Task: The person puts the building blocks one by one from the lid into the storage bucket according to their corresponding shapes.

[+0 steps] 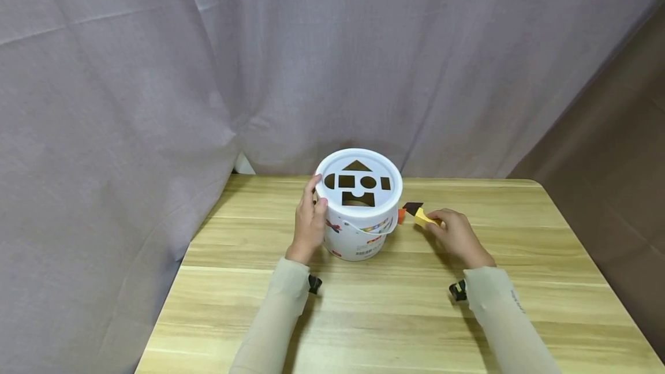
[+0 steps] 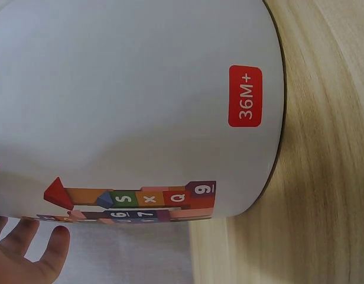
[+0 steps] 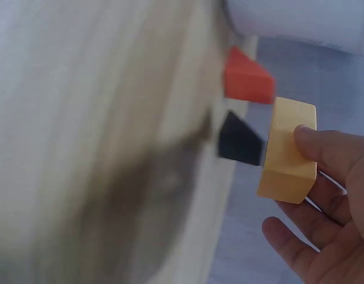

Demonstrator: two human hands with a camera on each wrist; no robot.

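R hand (image 1: pixel 457 234) has the yellow block (image 1: pixel 425 219) pinched, thumb on top & fingers under, so the grip is closed round it, not wide. Block sits just right of the white bucket (image 1: pixel 358 212), low, about level w/ the bucket's lower half, just off the table (image 1: pixel 395 316). Wrist view: yellow block (image 3: pixel 287 149) is a chunky oblong, pale yellow, smooth faces, long axis running away from the palm toward the bucket wall (image 3: pixel 300 18).

Key relation: the bucket's lid (image 1: pixel 358 182) lies up & left of the held block; the cut-outs (triangle, half-round, square, circle, small oblong, arch) face straight up. R hand is the nearer one to the block, obviously. It's got it.

L hand (image 1: pixel 310 219) is on the bucket's left side, fingers curled round the rim & wall, gripping it. L wrist view shows only fingertips (image 2: pixel 28 251) below the bucket wall (image 2: pixel 140 89), w/ a red "36M+" label (image 2: pixel 245 96) and a printed strip of coloured blocks.

Two more pieces lie on the table just right of the bucket, between it & the R hand: an orange block (image 3: pixel 247 77) close to the bucket base, and a dark block (image 3: pixel 238 139) beside the yellow one, maybe touching it. Can't tell.
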